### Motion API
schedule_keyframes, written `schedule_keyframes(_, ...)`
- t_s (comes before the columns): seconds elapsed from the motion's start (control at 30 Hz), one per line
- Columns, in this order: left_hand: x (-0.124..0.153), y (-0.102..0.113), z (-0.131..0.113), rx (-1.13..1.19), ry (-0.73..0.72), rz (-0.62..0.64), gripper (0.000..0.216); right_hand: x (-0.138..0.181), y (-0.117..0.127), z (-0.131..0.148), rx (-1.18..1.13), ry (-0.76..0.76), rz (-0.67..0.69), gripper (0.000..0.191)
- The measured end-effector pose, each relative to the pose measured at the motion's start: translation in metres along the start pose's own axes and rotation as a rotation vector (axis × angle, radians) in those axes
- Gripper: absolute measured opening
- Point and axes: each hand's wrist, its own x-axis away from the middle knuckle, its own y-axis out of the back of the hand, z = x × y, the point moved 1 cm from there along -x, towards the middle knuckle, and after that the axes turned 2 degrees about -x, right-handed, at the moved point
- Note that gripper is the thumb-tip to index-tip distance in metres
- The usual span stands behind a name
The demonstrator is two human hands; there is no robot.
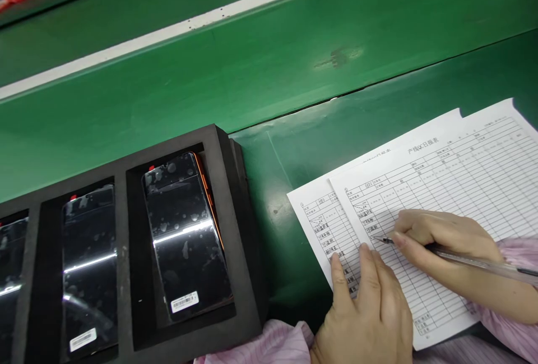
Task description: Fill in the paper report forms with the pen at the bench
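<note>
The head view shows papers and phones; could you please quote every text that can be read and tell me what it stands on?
"产线QC日报表": printed heading on the upper sheet.
Lower sheet: heading partly covered, not surely readable.
Small print and handwriting on both sheets: too small or blurred to quote.
White label on the right phone: too small to read.
Second white label on the middle phone: likewise unreadable.
</note>
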Motion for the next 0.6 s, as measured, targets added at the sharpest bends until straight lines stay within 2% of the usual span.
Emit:
schedule_keyframes(0.13,-0.0003,0.0009,0.0008,-0.001,-0.008,0.003,0.037,0.0000,0.0012,0.0016,-0.018,0.003,0.008,0.021)
schedule_keyframes(0.37,-0.0005,0.0037,0.0038,0.018,-0.022,0.028,0.037,0.0000,0.0018,0.0015,0.054,0.033,0.023,0.023)
schedule_keyframes(0.6,-0.0008,0.0033,0.0022,0.025,-0.004,0.018,0.038,0.0013,0.0003,-0.0031,0.033,0.062,0.004,0.028)
